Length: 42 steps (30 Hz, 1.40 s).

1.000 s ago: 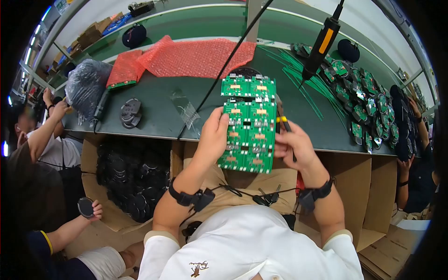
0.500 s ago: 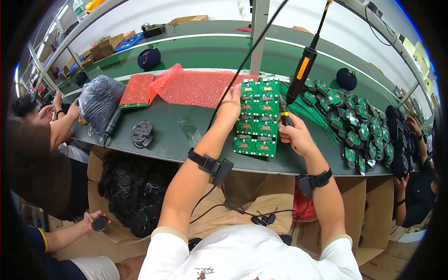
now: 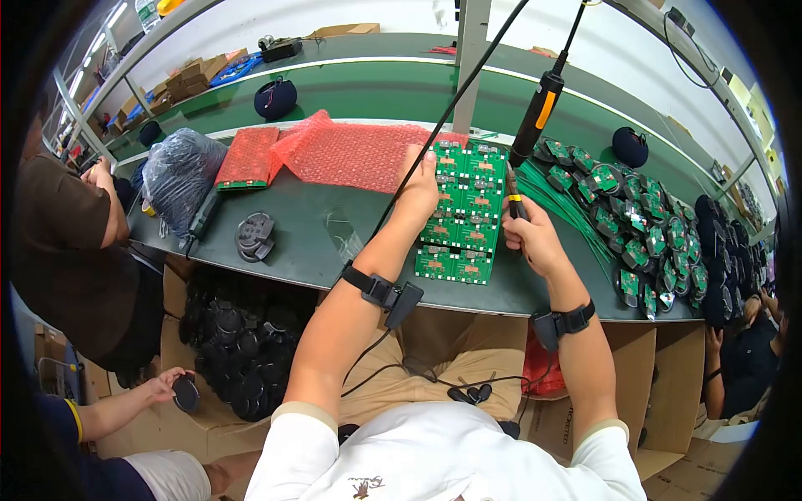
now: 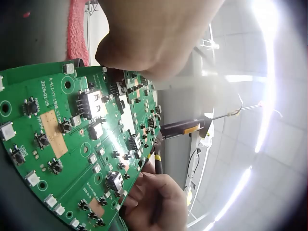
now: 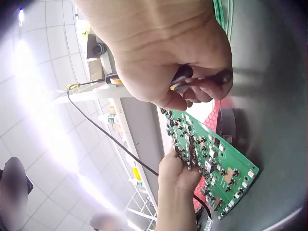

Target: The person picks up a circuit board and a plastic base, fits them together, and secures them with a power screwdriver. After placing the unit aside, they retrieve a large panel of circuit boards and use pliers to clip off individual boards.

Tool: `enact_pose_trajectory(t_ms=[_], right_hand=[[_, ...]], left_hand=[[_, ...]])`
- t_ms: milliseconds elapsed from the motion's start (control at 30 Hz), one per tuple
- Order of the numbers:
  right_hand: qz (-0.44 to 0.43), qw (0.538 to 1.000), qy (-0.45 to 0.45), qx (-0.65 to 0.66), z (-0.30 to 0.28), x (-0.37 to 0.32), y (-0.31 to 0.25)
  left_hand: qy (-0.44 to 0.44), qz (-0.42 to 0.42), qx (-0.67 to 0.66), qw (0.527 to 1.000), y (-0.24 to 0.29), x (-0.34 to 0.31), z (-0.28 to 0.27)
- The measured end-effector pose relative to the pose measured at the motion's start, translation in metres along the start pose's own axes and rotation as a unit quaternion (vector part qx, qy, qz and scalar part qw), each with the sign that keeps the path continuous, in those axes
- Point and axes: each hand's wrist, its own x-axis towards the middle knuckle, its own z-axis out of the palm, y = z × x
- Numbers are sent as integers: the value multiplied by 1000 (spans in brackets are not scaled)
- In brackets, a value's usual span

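Note:
A green circuit board panel (image 3: 455, 230), made of several joined boards with small black and white parts, stands tilted over the table's front. My left hand (image 3: 418, 199) grips it by the upper left edge. My right hand (image 3: 535, 240) holds pliers (image 3: 515, 200) with dark handles and yellow bands, their jaws up against the panel's right edge. In the left wrist view, the panel's printed face (image 4: 72, 139) fills the lower left, and the pliers (image 4: 158, 161) meet its far edge. The right wrist view shows my curled fingers (image 5: 207, 91) round the dark handles.
A black and orange screwdriver (image 3: 537, 117) hangs just above the pliers. Green wires (image 3: 568, 213) and a heap of small board assemblies (image 3: 643, 225) lie right. Red bubble wrap (image 3: 359, 154), a grey round part (image 3: 254, 236) and a bagged bundle (image 3: 182, 179) lie left.
The panel has moved forward from above my lap to over the table. My left hand has shifted up along its edge. The pliers have moved with it, higher along the right edge.

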Motion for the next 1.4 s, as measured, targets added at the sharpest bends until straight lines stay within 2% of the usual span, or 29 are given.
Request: enact_pose_trajectory(t_ms=[333, 467, 567, 633, 667, 700, 733, 767, 833, 867, 967, 1033, 1133, 1167, 1233, 1300, 1333, 1400], right_hand=[[-32, 999, 17, -39, 6, -5, 0], [-25, 998, 20, -46, 4, -5, 1], [-14, 999, 22, -40, 9, -9, -1], [-10, 999, 30, -36, 9, -12, -1], [-10, 1000, -5, 3, 8, -12, 0], [-11, 998, -41, 43, 8, -13, 2], [-11, 995, -56, 86, 10, -13, 2], [-11, 995, -56, 86, 12, -15, 2], [-12, 986, -74, 146, 27, -21, -5], [-12, 986, -74, 146, 28, -20, -5], [-27, 969, -120, 215, 32, -16, -2], [-35, 957, -140, 252, 31, -14, 1], [-22, 976, -102, 191, 29, -12, -5], [-20, 976, -102, 192, 27, -12, -4], [9, 991, -74, 112, 20, -14, -3], [5, 995, -67, 70, 19, -19, -1], [18, 995, -65, 70, 19, -23, 0], [21, 998, -53, 38, 19, -28, 2]], left_hand=[[41, 26, 8, 999, 14, -7, 2], [43, 4, 48, 998, 19, -9, 0], [88, 51, 52, 993, 8, -5, 2], [24, -26, 29, 999, 4, 0, 4], [24, -26, 29, 999, 0, 3, 5], [18, 17, 36, 999, -5, 5, 5], [12, 60, 44, 997, -10, 6, 6], [12, 60, 44, 997, -15, 7, 9], [-16, 4, -70, 997, -1, 0, 11], [-9, -21, -85, 996, 9, -6, 13], [-24, -49, -77, 996, -7, 3, 20], [-26, -42, -90, 995, -1, 3, 19], [1, -62, -46, 997, -2, 4, 13], [25, -39, -24, 999, -9, 10, 10], [47, -17, -1, 999, -20, 17, 7], [102, 41, 110, 988, -26, 21, 6], [114, 40, 159, 980, -5, 8, 3], [119, 34, 151, 981, 3, 3, 4]])
